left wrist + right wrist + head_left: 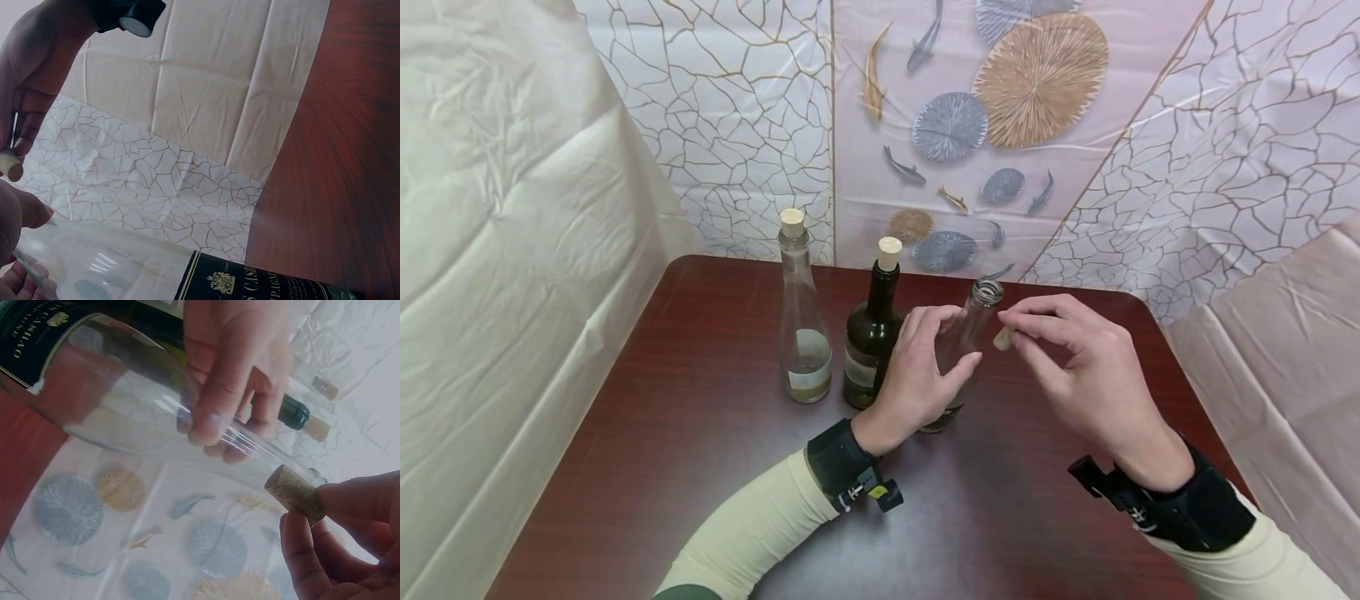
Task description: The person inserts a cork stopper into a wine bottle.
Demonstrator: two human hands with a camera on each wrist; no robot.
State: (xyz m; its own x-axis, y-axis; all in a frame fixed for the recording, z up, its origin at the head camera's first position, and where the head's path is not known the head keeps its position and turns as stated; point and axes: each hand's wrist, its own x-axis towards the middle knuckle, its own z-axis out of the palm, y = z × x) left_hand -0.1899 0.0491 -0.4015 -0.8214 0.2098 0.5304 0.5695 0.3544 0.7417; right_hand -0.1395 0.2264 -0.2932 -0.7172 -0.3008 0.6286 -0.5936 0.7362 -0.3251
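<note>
Around the neck and shoulder of a clear glass bottle point(987, 293) curl the fingers of my left hand point(917, 377). Its mouth is uncorked, and a dark label point(231, 280) with gold lettering shows lower down. Just right of the mouth, my right hand point(1093, 375) pinches a small cork point(295, 495) between thumb and fingertips. That cork is apart from the bottle's opening. My left hand hides part of the bottle's body in the head view.
Left of the held bottle stands a dark green bottle point(872, 329) with a cork point(890, 252) in its top. Further left is another clear bottle point(808, 354), also corked point(792, 222). All are on a reddish-brown table point(700, 417), backed by patterned cloth point(752, 108).
</note>
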